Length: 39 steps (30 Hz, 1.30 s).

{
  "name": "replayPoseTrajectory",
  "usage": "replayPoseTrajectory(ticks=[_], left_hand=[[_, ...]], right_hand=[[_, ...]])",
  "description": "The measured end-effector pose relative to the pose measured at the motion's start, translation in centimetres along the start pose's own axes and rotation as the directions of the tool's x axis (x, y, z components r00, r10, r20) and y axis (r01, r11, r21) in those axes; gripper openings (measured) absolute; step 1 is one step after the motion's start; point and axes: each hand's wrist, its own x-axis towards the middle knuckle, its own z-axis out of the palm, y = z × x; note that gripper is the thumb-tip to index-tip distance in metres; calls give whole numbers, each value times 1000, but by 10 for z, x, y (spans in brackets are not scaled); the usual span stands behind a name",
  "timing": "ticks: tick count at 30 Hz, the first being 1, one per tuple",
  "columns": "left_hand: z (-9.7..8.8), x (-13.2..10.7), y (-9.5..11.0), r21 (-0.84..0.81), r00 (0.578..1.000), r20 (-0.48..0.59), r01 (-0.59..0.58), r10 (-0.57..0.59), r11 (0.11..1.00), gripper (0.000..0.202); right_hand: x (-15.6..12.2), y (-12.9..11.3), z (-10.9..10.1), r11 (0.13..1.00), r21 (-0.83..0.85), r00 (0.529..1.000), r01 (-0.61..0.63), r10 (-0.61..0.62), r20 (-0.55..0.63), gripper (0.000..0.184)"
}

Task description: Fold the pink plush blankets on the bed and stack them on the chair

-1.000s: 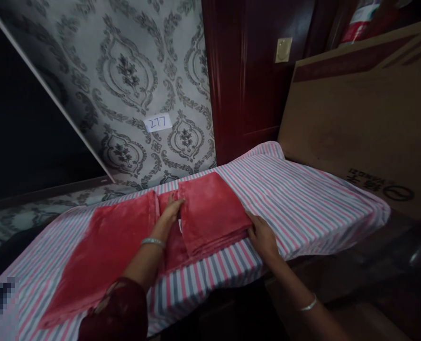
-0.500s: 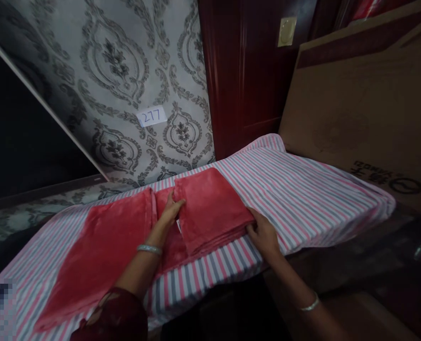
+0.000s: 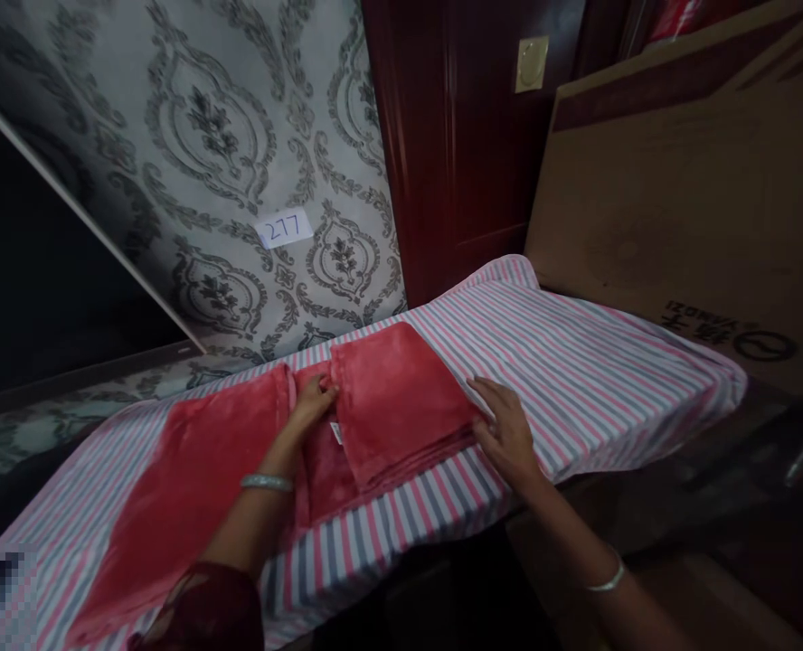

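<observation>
A red plush blanket (image 3: pixel 401 393) lies partly folded on a striped cloth. Its right part is stacked in several layers, its left part is spread wider, and a lower strip between them bears a small white label (image 3: pixel 335 433). On that strip, by the left edge of the stack, my left hand (image 3: pixel 316 402) has its fingers curled and pinched on the fabric. My right hand (image 3: pixel 506 429) is at the stack's right edge, fingers apart, with the thumb side close to or touching the near right corner.
Pink, grey and white striped cloth (image 3: pixel 578 362) covers the long surface under the blanket. A large cardboard box (image 3: pixel 673 199) stands at the right. Behind are a patterned wall with a paper marked 277 (image 3: pixel 284 228) and a dark red wooden panel (image 3: pixel 476 136). A dark screen-like panel (image 3: pixel 49 262) is at left.
My right hand has loosened from the stack's right edge and its fingers have spread. My left hand has shifted slightly left off the stack's edge, its fingers now more curled.
</observation>
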Motion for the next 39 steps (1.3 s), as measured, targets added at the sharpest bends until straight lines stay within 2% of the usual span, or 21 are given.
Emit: replayPoseTrajectory(ticks=[2,4,6,8,11,13,16,18,21,25,31,33,35,36,37,39], left_hand=[[1,16,13,97,997,-30,-70,73,993,38],[9,33,25,188,987,-30,-148,156,971,30],[19,50,34,260,975,3,-216,223,941,32],[29,65,37,333,964,49,-262,261,906,37],[37,78,30,463,962,112,-272,248,844,43],[39,81,18,562,968,136,-252,212,788,46],[43,79,-1,698,974,142,-224,176,680,47],[44,78,-10,763,977,141,-211,162,610,50],[46,79,-15,823,979,148,-202,142,530,54],[48,81,-12,858,980,159,-197,120,474,57],[43,81,2,871,984,166,-175,62,459,62],[42,78,11,873,988,149,-154,48,462,66],[44,69,22,875,989,132,-148,66,461,69],[47,64,27,871,984,150,-178,97,457,70],[52,57,33,861,972,194,-234,133,451,69],[65,42,42,815,918,345,-397,197,423,66]], right_hand=[[22,-18,3,993,13,988,119,-119,99,49],[43,-37,17,975,21,945,223,-221,240,45],[57,-52,38,954,39,876,297,-288,386,46],[61,-60,60,930,99,779,355,-352,518,55],[52,-59,80,895,223,611,386,-429,665,62],[44,-54,84,895,271,526,355,-431,733,61],[39,-48,83,905,313,447,289,-417,792,65],[40,-47,81,904,339,421,261,-423,802,66],[43,-47,79,900,360,410,246,-433,802,65],[46,-48,78,904,360,408,232,-426,807,63],[44,-53,78,915,319,423,246,-397,815,61],[47,-57,72,913,313,432,263,-401,808,60],[55,-61,63,911,309,444,273,-404,800,50],[61,-61,58,920,280,477,275,-383,791,43],[67,-61,52,936,222,536,275,-341,773,38],[75,-56,44,966,32,691,255,-205,693,41]])
